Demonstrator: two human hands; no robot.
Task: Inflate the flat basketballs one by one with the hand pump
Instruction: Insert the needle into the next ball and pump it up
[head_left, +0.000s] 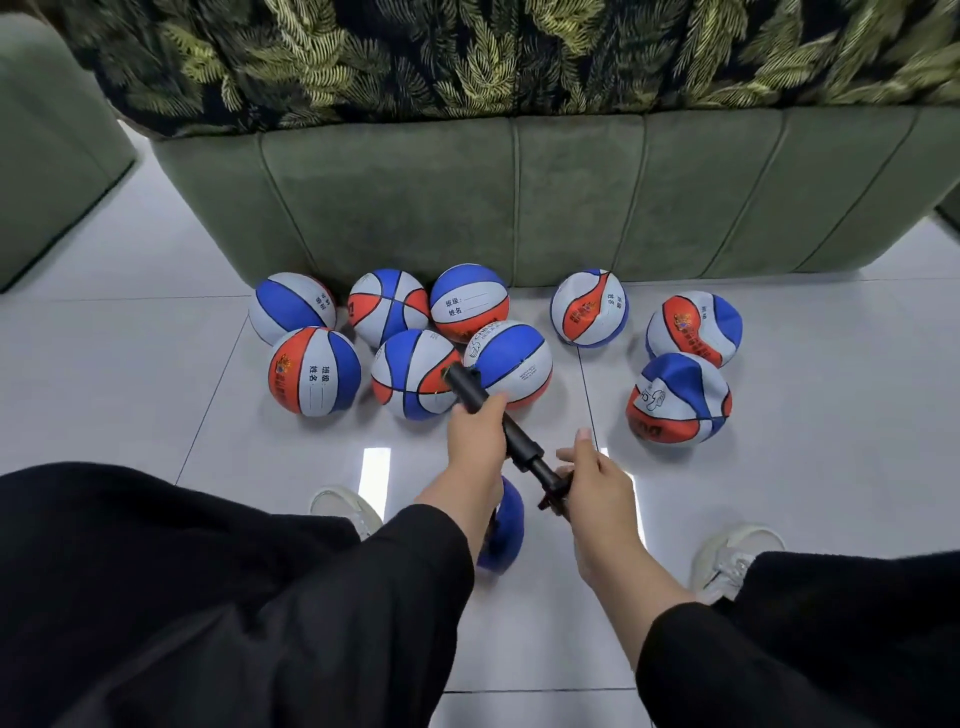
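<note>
Your left hand (475, 441) grips the barrel of the black hand pump (506, 435), fingers curled round it; your right hand (597, 480) holds its lower end, thumb and forefinger raised. A blue ball (506, 525) sits mostly hidden beneath your left wrist. Six round red, white and blue basketballs (415, 332) cluster by the green sofa (519, 202); three dented flat ones (680, 400) lie on the floor to their right.

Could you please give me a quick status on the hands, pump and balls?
Left hand grips pump barrel; right hand holds its lower end. Blue ball between the feet. Nothing blocking.
</note>
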